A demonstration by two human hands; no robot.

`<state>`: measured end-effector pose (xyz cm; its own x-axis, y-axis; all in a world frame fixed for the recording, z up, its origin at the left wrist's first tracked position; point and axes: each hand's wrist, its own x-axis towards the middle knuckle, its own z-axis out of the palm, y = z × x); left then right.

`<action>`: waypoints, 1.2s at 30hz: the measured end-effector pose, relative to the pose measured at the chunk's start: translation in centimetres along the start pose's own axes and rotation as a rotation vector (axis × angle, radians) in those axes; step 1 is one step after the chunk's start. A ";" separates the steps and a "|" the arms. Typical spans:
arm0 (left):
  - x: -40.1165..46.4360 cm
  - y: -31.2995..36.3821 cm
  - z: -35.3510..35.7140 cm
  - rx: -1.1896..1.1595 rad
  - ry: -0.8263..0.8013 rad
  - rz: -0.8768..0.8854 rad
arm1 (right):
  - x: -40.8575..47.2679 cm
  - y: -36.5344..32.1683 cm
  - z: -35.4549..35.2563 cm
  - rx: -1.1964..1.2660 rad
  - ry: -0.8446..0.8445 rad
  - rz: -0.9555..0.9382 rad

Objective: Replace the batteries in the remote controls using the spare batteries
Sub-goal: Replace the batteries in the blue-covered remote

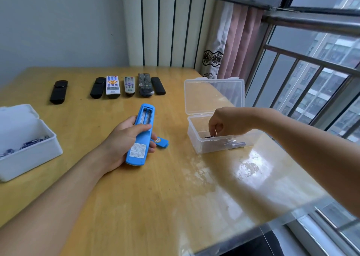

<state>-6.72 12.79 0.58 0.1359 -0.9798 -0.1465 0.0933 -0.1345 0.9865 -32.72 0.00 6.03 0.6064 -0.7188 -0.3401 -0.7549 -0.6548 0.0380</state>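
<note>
My left hand (124,139) grips a blue remote (141,139) face down, its battery bay open and empty at the far end. The blue battery cover (162,142) lies on the table just right of it, under my fingertips. My right hand (224,124) reaches down into a clear plastic box (194,135) with its lid up, and its fingertips pinch a dark battery (209,137). A few more batteries (236,144) lie on the box floor.
A white box (29,158) holding several batteries stands at the left edge. Several remotes (128,85) lie in a row at the back, one black remote (59,92) apart to the left. A window with bars runs along the right of the wooden table (155,197).
</note>
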 end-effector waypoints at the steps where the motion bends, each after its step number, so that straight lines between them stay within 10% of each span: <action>1: 0.0 0.0 -0.1 0.000 -0.001 0.001 | 0.2 -0.3 0.1 -0.001 0.018 -0.009; 11: 0.2 -0.1 -0.2 -0.013 -0.009 0.002 | 0.3 -1.3 -0.3 0.078 0.142 -0.084; 24: 0.2 -0.2 -0.3 -0.035 -0.004 -0.001 | -1.5 -1.7 0.3 0.940 0.188 -0.076; 29: 0.4 -0.3 -0.7 -0.145 0.071 -0.005 | -0.4 -6.1 -1.6 1.330 0.228 -0.367; 36: 0.1 -0.1 -1.8 -0.181 0.149 -0.001 | 6.9 -13.3 -0.7 1.189 0.442 -0.259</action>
<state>-4.92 13.00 0.35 0.2789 -0.9451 -0.1702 0.2675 -0.0937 0.9590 -18.34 3.53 3.81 0.6262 -0.7681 0.1338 -0.2237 -0.3415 -0.9129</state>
